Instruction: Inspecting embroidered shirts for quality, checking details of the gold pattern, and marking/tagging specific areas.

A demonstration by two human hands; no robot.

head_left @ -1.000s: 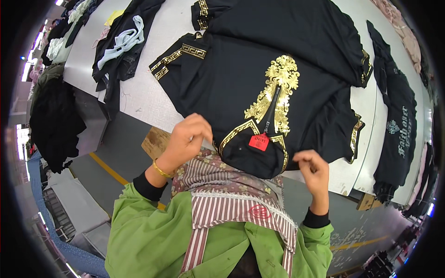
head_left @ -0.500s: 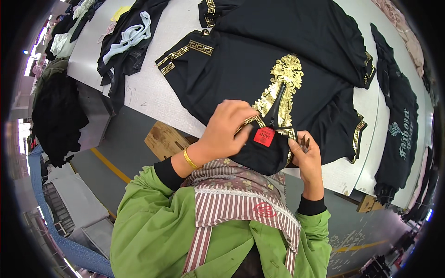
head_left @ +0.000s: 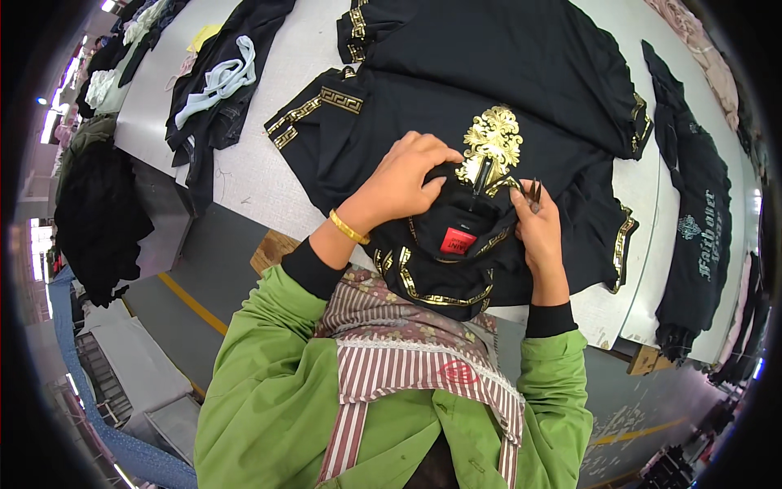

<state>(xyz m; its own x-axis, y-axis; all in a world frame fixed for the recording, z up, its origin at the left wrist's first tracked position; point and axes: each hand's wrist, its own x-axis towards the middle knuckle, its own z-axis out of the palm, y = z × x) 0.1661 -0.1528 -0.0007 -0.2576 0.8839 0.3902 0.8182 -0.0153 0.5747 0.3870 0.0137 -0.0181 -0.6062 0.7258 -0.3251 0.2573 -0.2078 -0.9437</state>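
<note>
A black short-sleeved shirt (head_left: 391,114) with gold key-pattern trim and a gold scroll print lies on the table, its collar toward me. My left hand (head_left: 407,175), a gold bracelet at its wrist, pinches the left side of the open neckline. On the other side, my right hand (head_left: 538,224) grips the gold-trimmed collar edge. Thread snips (head_left: 535,192) also sit in that hand, their dark pointed tips sticking up past the fingers. Between my hands, the zip placket (head_left: 482,175) stands partly upright. Inside the neck shows a red label (head_left: 458,240).
More black gold-trimmed fabric (head_left: 497,41) lies beyond on the pale table (head_left: 252,183). Dark garments with a light blue strip (head_left: 220,85) rest at the left. A black printed garment (head_left: 692,220) lies at the right. Under the table's front edge is a wooden piece (head_left: 273,251).
Both hands have moved away from me with the collar, the left one also slightly leftward. The neckline has opened out, and gold-trimmed collar now hangs over the near edge.
</note>
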